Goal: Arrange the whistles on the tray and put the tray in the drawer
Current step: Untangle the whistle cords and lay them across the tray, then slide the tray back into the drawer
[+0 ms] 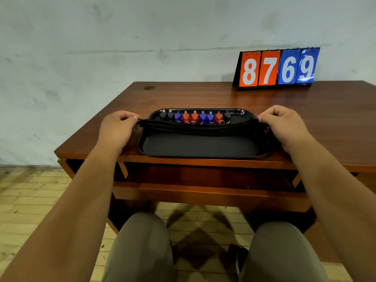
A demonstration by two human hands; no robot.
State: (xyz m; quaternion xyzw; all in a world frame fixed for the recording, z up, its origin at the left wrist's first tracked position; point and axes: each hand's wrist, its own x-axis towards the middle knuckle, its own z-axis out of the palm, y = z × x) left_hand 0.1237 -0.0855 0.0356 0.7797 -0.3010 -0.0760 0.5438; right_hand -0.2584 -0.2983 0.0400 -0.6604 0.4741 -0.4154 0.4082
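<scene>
Head view: flip scoreboard (277,68) on table (203,96) reads 8769.

A single head-worn wide-angle view looks forward and down from the seated person's own eye level, close over the reddish-brown wooden desk (203,94), facing the pale wall, with both forearms reaching away from the lens.

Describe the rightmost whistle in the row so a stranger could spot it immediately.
On the wooden desk lies a black tray, with whistles lined along its far edge. The rightmost whistle is black, just right of a red whistle.
</scene>
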